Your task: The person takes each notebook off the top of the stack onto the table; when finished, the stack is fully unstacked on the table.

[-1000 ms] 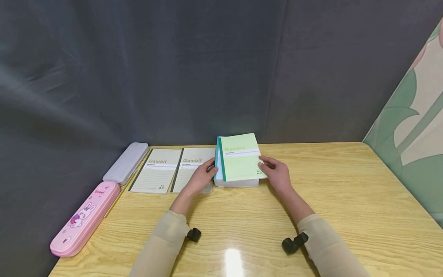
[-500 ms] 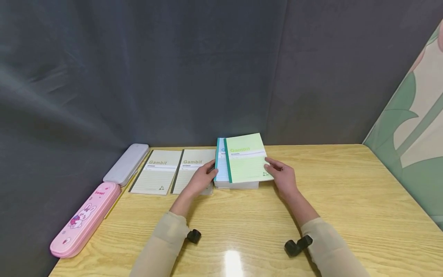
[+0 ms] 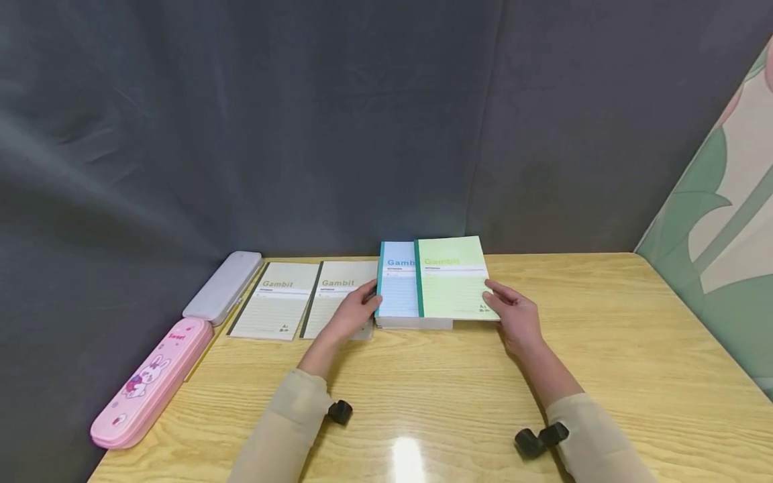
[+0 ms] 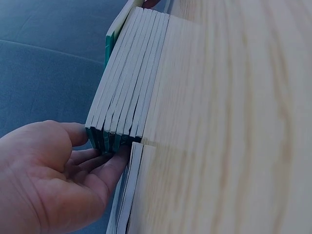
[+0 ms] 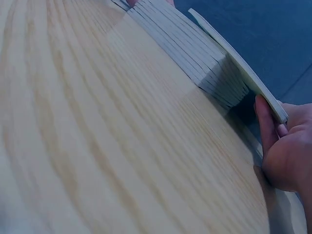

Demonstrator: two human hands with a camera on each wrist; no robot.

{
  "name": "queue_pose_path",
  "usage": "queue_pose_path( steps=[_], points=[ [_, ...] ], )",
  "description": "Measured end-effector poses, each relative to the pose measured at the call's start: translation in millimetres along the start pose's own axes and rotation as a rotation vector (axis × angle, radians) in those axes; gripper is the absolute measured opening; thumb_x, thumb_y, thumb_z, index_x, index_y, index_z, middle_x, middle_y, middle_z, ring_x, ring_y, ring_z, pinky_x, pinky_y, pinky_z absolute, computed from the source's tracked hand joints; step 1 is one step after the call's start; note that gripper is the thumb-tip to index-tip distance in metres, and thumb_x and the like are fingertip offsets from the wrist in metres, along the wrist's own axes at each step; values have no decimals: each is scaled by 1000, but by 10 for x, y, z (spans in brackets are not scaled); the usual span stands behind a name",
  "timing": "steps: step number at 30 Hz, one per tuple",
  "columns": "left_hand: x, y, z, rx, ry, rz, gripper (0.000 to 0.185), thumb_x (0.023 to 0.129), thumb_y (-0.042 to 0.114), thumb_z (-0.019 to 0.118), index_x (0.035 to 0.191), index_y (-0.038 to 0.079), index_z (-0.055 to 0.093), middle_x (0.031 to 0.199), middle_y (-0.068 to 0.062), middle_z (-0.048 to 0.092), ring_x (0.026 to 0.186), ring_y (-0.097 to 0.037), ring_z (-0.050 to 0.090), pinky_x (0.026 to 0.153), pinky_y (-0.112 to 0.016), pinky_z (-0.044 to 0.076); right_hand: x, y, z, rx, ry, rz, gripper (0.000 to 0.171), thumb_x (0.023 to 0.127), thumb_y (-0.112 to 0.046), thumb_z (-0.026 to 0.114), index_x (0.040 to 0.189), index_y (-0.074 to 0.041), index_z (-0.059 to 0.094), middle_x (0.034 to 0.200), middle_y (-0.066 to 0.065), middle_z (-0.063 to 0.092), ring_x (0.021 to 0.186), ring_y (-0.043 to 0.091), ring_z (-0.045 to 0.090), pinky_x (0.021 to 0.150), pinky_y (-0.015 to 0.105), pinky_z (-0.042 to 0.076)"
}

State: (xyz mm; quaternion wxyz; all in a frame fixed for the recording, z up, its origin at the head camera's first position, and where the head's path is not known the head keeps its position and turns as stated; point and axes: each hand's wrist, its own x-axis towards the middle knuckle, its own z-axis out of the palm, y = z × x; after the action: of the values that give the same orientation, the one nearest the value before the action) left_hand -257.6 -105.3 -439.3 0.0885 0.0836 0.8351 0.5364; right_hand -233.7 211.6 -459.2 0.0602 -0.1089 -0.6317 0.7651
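Note:
My right hand (image 3: 519,318) pinches the right edge of a light-green notebook (image 3: 453,288), thumb above and fingers below. The green notebook overlaps the right part of a blue notebook (image 3: 397,295) on top of a thick notebook stack (image 4: 127,73). It juts out past the stack's right side and, in the right wrist view, slants above it. My left hand (image 3: 353,310) holds the stack's spine side, its thumb at the top edge and its curled fingers against the spines lower down. Most covers in the stack are hidden.
Two grey-white notebooks (image 3: 274,312) lie side by side left of the stack, the nearer one (image 3: 326,305) partly under my left hand. Farther left are a pink pencil case (image 3: 145,386), a pale pencil case (image 3: 222,288) and a yellow pencil (image 3: 205,352). A dark curtain (image 3: 362,134) hangs behind the table.
My right hand has slid the green notebook to the right and straightened it, uncovering more of the blue notebook. My left hand stays at the stack's spine side.

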Motion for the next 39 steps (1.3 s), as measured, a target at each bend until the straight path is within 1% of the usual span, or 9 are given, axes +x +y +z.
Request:
queue_pose_path(
  steps=[3, 7, 10, 15, 19, 25, 32, 39],
  points=[
    [-15, 6, 6, -3, -10, -3, 54, 109, 22, 48, 159, 6, 32, 159, -16, 37, 144, -33, 38, 113, -45, 39, -18, -3, -58, 21, 13, 12, 49, 94, -8, 73, 139, 3, 58, 109, -5, 64, 90, 1, 64, 76, 15, 55],
    [-8, 0, 9, -8, -12, -6, 55, 110, 21, 48, 159, 6, 31, 159, -15, 37, 144, -33, 37, 113, -44, 39, -22, -17, -139, 50, 18, 19, 50, 94, -8, 74, 140, 3, 58, 105, -5, 66, 86, 2, 65, 74, 17, 56],
    [5, -15, 4, -10, -13, 4, 55, 110, 21, 48, 159, 4, 31, 159, -16, 37, 144, -34, 37, 113, -45, 39, -24, -34, -216, 69, 12, 27, 52, 93, -8, 74, 141, 2, 57, 105, -6, 66, 85, 2, 66, 74, 17, 57],
    [17, -47, -11, -14, -26, 2, 56, 110, 24, 47, 160, 6, 29, 160, -14, 34, 146, -31, 34, 114, -44, 37, -28, -53, -335, 86, 5, 37, 50, 93, -10, 76, 140, -2, 60, 104, -8, 69, 84, 2, 67, 72, 19, 57],
    [19, -67, -22, -39, -39, 4, 57, 110, 24, 47, 160, 6, 27, 162, -13, 32, 147, -29, 32, 115, -42, 36, -19, -60, -390, 85, 7, 34, 49, 92, -11, 77, 138, -4, 62, 104, -8, 69, 83, 2, 67, 71, 19, 58],
    [-2, -48, -21, -40, -33, 16, 56, 110, 22, 47, 160, 5, 27, 161, -15, 32, 148, -31, 31, 116, -44, 35, -20, -84, -423, 87, -3, 33, 47, 92, -12, 77, 137, -6, 64, 104, -8, 68, 84, 3, 67, 72, 19, 58],
    [-26, -29, -15, -38, -39, 24, 55, 110, 21, 46, 160, 6, 28, 161, -16, 33, 147, -33, 31, 115, -45, 35, -33, -106, -523, 101, -28, 14, 44, 93, -11, 76, 135, -6, 65, 102, -8, 70, 85, 2, 68, 74, 19, 57],
    [-36, -13, -22, -33, -39, 28, 55, 110, 21, 46, 160, 6, 28, 161, -14, 32, 148, -31, 30, 116, -44, 34, -22, -100, -629, 131, -31, -25, 36, 92, -6, 75, 128, -8, 72, 98, -8, 73, 81, 3, 69, 70, 19, 58]
  ],
)
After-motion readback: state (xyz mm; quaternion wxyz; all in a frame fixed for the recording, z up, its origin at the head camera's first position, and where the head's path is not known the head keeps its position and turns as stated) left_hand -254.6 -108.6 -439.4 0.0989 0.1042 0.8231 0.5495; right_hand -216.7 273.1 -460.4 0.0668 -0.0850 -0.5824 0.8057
